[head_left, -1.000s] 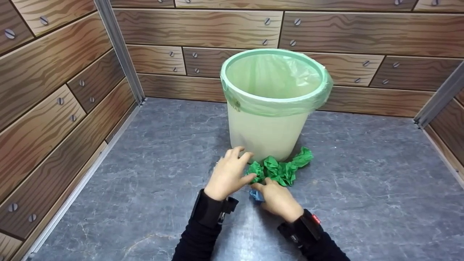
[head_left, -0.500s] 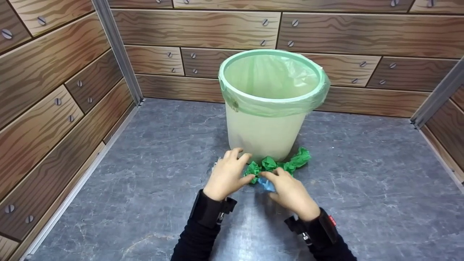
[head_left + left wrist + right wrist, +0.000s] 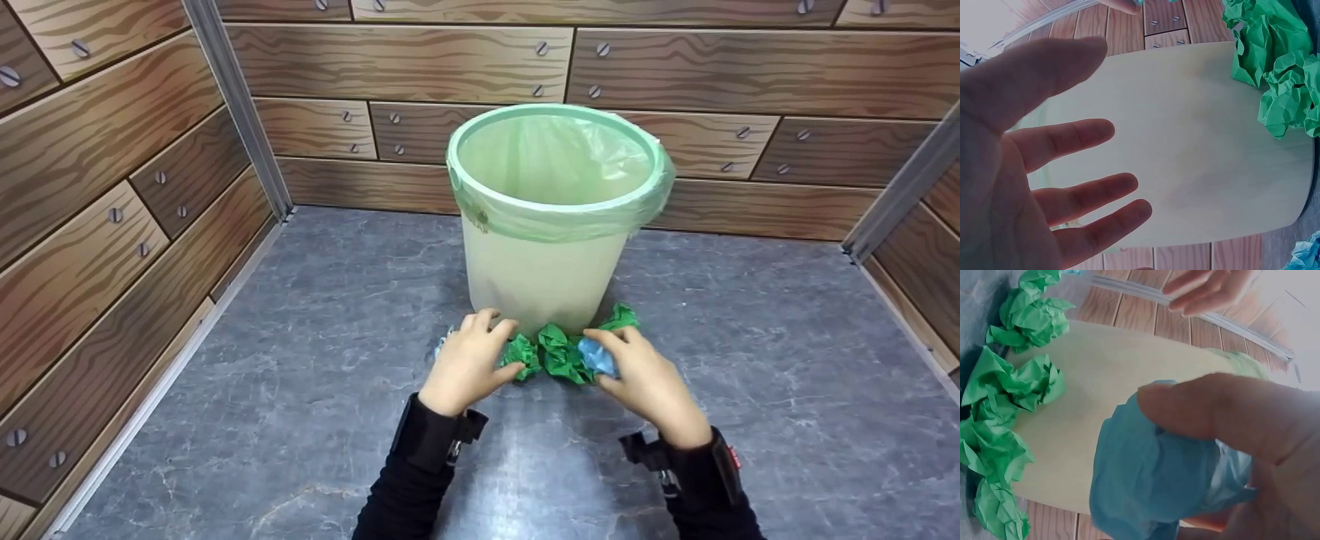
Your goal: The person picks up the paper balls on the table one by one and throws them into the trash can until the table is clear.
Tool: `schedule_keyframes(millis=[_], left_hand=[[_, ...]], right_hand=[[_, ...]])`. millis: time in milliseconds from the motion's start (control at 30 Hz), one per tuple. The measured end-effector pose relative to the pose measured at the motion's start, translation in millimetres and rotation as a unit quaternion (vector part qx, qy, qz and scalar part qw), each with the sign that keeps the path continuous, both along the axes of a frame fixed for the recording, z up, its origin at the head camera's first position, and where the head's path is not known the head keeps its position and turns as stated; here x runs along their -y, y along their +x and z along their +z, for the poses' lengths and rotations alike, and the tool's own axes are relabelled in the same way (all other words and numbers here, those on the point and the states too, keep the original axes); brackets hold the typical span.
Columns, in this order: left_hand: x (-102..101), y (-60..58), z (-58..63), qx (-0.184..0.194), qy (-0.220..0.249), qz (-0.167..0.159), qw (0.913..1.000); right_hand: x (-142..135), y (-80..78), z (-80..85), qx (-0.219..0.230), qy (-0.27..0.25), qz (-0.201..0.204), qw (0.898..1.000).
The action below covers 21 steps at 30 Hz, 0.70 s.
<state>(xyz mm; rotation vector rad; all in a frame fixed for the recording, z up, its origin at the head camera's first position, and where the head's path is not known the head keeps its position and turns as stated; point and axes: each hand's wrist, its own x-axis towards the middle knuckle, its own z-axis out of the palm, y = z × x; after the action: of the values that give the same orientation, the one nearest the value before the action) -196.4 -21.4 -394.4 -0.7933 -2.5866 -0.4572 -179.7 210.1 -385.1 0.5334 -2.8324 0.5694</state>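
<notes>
My right hand (image 3: 656, 386) grips a crumpled blue paper ball (image 3: 597, 358) between thumb and fingers, in front of the bin's lower right. The right wrist view shows the thumb pressed over this blue paper ball (image 3: 1145, 467). Several crumpled green papers (image 3: 559, 356) lie in a row along the bin's base, partly hidden behind the blue ball. My left hand (image 3: 466, 367) hovers at the row's left end, fingers spread, holding nothing. Just beyond it, mostly covered by that hand, is another light blue crumpled paper (image 3: 441, 345), also at the corner of the left wrist view.
A pale bin (image 3: 540, 274) with a green rim and a green plastic liner stands upright behind the papers. Wood-patterned panels (image 3: 315, 60) wall in the grey marbled floor (image 3: 337, 315) at the back and both sides.
My right hand has moved right and forward, carrying the blue paper ball from in front of the green papers to over their right part. My left hand has hardly moved.
</notes>
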Motion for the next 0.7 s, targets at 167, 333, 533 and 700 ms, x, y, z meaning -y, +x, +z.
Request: schedule_keyframes(millis=[167, 333, 533, 700], left_hand=[[3.2, 0.1, 1.8, 0.009, 0.007, 0.003, 0.9999], [4.3, -0.3, 2.4, 0.012, 0.005, 0.008, 0.9999], [2.4, -0.6, 1.6, 0.024, -0.001, 0.011, 0.9997], [1.9, -2.0, 2.4, 0.025, -0.003, 0.016, 0.9996]], right_hand=[[0.6, -1.6, 4.9, 0.003, -0.010, 0.000, 1.000], [3.8, -2.9, 11.8, -0.016, -0.035, 0.000, 0.999], [3.4, -4.3, 33.9, -0.087, -0.119, 0.003, 0.989], [3.6, -13.3, 70.8, -0.206, -0.176, 0.024, 0.962]])
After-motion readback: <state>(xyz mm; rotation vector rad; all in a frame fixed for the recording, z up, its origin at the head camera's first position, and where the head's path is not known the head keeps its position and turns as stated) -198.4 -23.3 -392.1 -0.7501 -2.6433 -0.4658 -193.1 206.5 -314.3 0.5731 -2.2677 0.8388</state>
